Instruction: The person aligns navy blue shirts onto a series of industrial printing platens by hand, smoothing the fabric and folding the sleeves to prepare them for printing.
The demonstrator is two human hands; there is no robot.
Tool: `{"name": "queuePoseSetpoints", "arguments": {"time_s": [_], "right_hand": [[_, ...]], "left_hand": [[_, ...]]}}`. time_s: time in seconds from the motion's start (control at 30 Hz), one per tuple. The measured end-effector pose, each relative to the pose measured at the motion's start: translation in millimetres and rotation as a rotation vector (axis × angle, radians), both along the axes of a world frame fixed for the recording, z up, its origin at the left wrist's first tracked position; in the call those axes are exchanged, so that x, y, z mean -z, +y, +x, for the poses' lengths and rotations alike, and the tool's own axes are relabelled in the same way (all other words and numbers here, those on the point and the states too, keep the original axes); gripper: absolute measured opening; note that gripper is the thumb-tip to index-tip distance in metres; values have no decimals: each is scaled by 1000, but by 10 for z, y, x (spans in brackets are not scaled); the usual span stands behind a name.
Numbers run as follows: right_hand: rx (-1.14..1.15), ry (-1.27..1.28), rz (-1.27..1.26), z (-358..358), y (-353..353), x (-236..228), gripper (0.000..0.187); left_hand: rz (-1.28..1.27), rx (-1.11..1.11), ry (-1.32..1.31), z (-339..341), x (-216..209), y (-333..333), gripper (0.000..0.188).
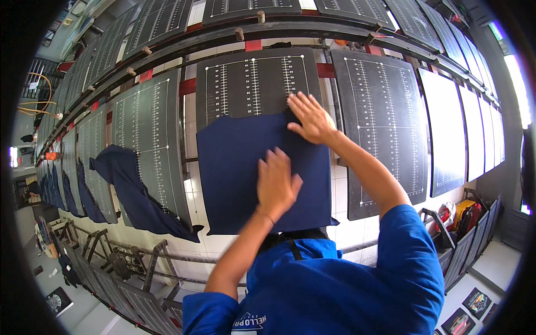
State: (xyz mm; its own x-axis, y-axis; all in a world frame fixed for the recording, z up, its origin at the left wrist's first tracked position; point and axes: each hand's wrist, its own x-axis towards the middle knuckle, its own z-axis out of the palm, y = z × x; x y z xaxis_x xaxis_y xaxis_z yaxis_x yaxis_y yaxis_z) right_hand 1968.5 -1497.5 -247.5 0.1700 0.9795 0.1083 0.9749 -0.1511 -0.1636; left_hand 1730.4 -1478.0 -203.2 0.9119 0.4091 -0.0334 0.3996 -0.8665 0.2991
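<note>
A navy blue fabric piece [234,178] lies spread over the lower part of a dark printing board [234,84] marked with white ruler scales. My left hand [276,181] rests over the middle of the cloth, fingers stretched out and a little blurred by motion. At the cloth's upper right corner, my right hand [312,118] lies flat with its fingers extended, the fingertips reaching onto the bare board. Neither hand grips anything. The cloth looks mostly smooth, and its lower edge hangs near my waist.
On the neighbouring board [167,111] to the left drapes a crumpled navy cloth [131,184]; more cloths hang on boards farther left. A ruled board [382,134] stands to the right, then white boards [446,134]. A metal rail [212,42] with pegs runs behind.
</note>
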Motion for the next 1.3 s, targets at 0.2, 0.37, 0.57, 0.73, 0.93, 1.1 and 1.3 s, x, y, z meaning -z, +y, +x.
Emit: {"name": "queuePoseSetpoints", "arguments": {"time_s": [0.2, 0.37, 0.57, 0.73, 0.93, 1.1, 1.3], "right_hand": [[41, 81, -286, -1121, -998, -299, 81], [-336, 97, -354, -1833, -2011, 39, 87], [259, 96, -131, -1188, -413, -115, 86], [242, 97, 14, -1701, 972, -12, 89], [126, 70, 75, -2435, 1678, 69, 89], [-154, -7, -132, -3693, 988, -113, 87], [111, 304, -20, -4788, 811, -11, 66]], "left_hand": [[47, -255, 129, -1145, 190, 55, 69], [114, -769, 33, -1732, 599, 405, 64], [98, -866, 27, -1891, 519, -31, 67], [9, -795, -94, -2536, 508, -232, 61], [64, -871, -333, -3552, 110, 414, 33], [295, -1181, -403, -4532, 261, 1882, 21], [89, -978, -541, -4980, 327, 3241, 12]]}}
